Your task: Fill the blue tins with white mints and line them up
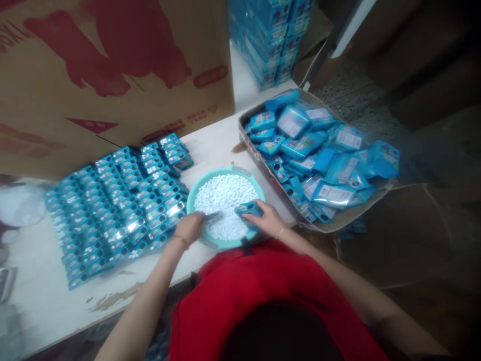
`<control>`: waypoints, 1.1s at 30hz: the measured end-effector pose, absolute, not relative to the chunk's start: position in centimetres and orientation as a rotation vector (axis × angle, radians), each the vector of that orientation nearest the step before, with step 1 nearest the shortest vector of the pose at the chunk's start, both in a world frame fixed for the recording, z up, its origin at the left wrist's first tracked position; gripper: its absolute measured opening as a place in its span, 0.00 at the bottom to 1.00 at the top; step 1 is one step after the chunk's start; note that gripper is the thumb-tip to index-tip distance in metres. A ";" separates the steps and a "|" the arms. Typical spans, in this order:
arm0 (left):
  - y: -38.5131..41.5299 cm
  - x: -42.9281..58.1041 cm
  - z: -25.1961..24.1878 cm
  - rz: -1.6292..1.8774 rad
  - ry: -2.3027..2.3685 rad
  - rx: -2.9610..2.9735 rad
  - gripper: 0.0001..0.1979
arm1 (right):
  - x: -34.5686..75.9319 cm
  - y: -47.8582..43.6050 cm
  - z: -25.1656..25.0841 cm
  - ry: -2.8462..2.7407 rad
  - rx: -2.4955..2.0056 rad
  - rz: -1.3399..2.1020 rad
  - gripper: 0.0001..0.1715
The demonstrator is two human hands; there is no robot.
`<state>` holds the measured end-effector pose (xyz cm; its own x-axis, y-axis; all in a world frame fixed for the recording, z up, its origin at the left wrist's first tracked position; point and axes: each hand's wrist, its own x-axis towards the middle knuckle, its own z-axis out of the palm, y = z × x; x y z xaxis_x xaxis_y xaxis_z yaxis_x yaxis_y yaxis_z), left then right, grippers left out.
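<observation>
A teal bowl (195, 193) full of small white pellets sits on the white table in front of me. My left hand (189, 229) is closed on a thin grey tool (211, 216) whose tip lies over the pellets at the bowl's near left side. My right hand (266, 219) grips a small blue box (248, 207), held over the bowl's near right rim. Both hands are close together above the bowl.
Rows of small open blue boxes (120, 200) cover the table to the left. A cardboard tray (338, 220) heaped with blue packets stands at the right. A big printed carton (112, 75) rises behind, and stacked blue cartons (270, 35) at the back.
</observation>
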<state>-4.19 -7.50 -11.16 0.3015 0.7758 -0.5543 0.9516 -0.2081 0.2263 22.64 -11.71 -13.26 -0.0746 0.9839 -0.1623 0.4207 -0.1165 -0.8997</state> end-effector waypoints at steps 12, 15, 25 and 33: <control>-9.1 0.1 -18.8 -0.066 1.426 1.873 0.15 | 23.5 -13.1 -13.5 -1.227 -1.512 1.427 0.25; -8.7 -2.5 -16.2 0.097 1.359 1.854 0.15 | 24.1 -13.5 -13.9 -1.285 -1.555 1.311 0.26; -6.4 -2.9 -3.1 0.019 1.080 2.238 0.14 | 22.6 -12.1 -13.8 -1.723 -1.415 0.857 0.21; -7.2 2.5 3.2 -0.534 1.136 2.630 0.12 | 21.6 -11.9 -14.2 -1.855 -1.368 0.724 0.20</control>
<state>2.51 -7.16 3.18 0.6335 0.6533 -0.4146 0.7360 -0.6741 0.0623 21.56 -11.94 -14.22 -0.1877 0.9589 0.2127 0.5615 0.2824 -0.7778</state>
